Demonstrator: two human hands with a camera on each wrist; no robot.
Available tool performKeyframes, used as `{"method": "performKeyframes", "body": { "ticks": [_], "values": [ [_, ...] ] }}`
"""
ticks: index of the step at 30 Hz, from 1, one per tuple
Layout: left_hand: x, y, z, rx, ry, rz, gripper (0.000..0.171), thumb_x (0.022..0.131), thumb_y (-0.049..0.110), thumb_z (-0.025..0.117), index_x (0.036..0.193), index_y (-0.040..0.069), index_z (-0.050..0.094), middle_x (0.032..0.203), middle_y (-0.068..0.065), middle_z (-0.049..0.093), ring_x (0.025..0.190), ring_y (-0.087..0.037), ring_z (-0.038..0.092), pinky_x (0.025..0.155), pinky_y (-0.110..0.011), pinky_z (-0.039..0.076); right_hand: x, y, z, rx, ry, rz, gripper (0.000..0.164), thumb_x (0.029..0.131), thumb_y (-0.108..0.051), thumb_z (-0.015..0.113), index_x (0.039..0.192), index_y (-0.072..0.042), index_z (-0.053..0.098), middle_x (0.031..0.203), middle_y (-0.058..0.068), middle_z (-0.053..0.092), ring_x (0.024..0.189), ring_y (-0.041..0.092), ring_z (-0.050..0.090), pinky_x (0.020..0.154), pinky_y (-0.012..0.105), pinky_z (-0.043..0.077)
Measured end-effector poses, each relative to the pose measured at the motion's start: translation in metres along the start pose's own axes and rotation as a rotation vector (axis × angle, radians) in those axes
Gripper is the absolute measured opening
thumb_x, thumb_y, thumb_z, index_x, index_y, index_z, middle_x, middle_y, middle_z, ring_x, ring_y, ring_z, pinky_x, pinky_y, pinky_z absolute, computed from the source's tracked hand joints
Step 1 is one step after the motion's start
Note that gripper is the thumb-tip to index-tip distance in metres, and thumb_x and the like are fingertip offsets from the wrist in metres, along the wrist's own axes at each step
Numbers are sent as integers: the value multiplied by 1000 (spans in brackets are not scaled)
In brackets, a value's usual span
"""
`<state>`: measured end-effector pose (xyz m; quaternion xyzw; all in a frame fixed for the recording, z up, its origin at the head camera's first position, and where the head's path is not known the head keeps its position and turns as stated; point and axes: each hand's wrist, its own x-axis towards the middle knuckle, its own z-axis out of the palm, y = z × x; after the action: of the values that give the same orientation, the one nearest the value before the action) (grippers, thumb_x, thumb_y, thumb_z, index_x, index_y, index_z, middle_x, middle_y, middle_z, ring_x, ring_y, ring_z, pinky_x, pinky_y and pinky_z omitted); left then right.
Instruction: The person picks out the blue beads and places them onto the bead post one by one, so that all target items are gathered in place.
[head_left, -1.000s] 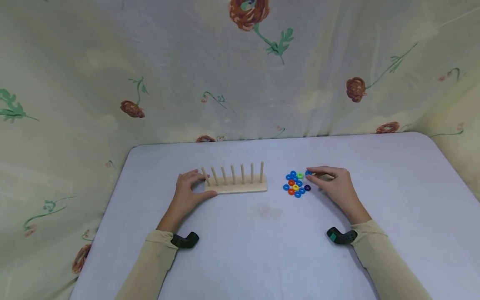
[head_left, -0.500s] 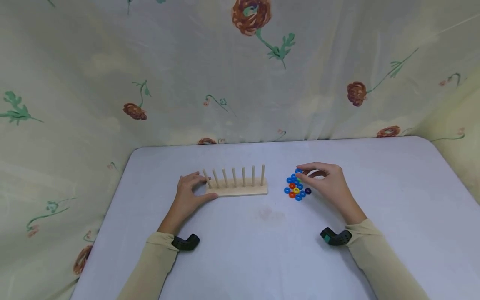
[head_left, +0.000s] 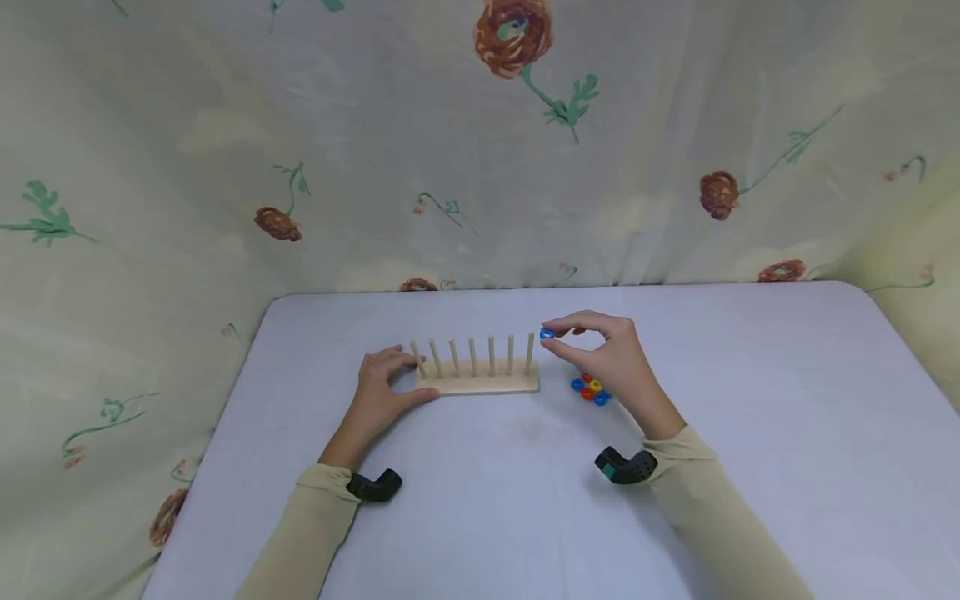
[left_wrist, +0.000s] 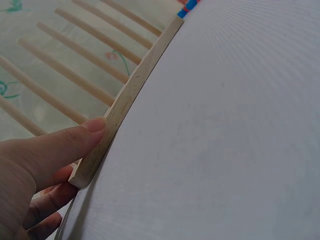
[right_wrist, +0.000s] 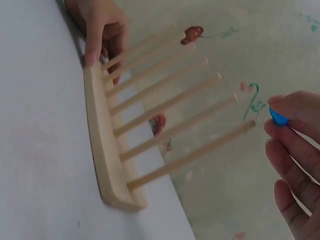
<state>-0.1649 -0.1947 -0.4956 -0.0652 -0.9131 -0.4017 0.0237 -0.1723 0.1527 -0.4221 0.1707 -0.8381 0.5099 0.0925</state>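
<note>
A pale wooden peg rack [head_left: 480,383] with a row of several upright pegs stands on the table. My left hand [head_left: 382,390] grips its left end, thumb along the front edge and fingers behind, as the left wrist view [left_wrist: 55,155] also shows. My right hand [head_left: 603,350] pinches a small blue ring [head_left: 547,333] between thumb and index finger. That ring is raised beside the top of the rightmost peg [head_left: 530,350], a small gap apart. In the right wrist view only a bit of the blue ring [right_wrist: 278,117] shows between the fingertips. All the pegs are bare.
Loose blue, red and yellow rings [head_left: 588,393] lie on the table right of the rack, partly hidden under my right hand. The white tabletop [head_left: 480,500] ends at a floral curtain [head_left: 360,208] behind and at the sides.
My right hand has lifted the blue ring from the ring pile and carried it left to the rack's rightmost peg. My left hand has kept its grip on the rack.
</note>
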Motion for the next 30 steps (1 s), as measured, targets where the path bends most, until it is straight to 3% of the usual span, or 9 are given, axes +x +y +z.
{"method": "performKeyframes", "body": {
  "ticks": [4,8,14,17,20,25,30],
  "values": [
    [0,-1,0,-1,-6,-3,54,76,30,94,121,8,73,152,-22,53,149,-40,41,131,-62,4,8,-11,14,37,6,-39,17,88,-22,85,104,-21,82,104,-2,80,96,11,67,90,26,51],
    [1,-2,0,4,-3,6,54,75,30,94,121,9,73,152,-22,53,149,-39,42,131,-63,4,17,-22,28,78,-18,-91,18,88,-20,85,106,-19,82,104,-1,80,95,17,70,86,24,55],
    [1,-3,0,5,8,21,54,75,30,94,120,8,74,150,-22,55,148,-39,43,130,-64,4,29,-40,50,95,-93,-77,21,89,-24,84,108,-18,82,108,-4,80,99,16,71,85,35,57],
    [2,-4,0,10,8,17,54,76,30,93,121,8,73,150,-21,56,148,-39,43,131,-64,4,34,-45,62,79,-124,-76,22,90,-25,83,110,-16,82,108,-3,80,100,15,70,88,44,57],
    [2,-3,0,14,6,15,54,76,31,93,121,8,73,150,-21,56,148,-39,43,131,-64,4,37,-48,73,34,-126,-106,21,90,-24,82,110,-17,82,107,-1,80,99,16,70,87,45,59],
    [2,-3,-1,14,12,37,53,75,29,94,120,8,74,148,-22,57,147,-39,44,130,-65,5,41,-57,87,-56,-100,-199,20,89,-20,83,109,-14,82,103,2,80,97,17,71,79,41,61],
    [2,-3,-2,10,14,46,53,75,28,94,120,7,74,148,-22,58,147,-40,44,129,-67,5,46,-67,102,-73,-127,-255,19,90,-19,82,108,-11,82,100,4,81,94,17,72,76,36,61]
  ]
}}
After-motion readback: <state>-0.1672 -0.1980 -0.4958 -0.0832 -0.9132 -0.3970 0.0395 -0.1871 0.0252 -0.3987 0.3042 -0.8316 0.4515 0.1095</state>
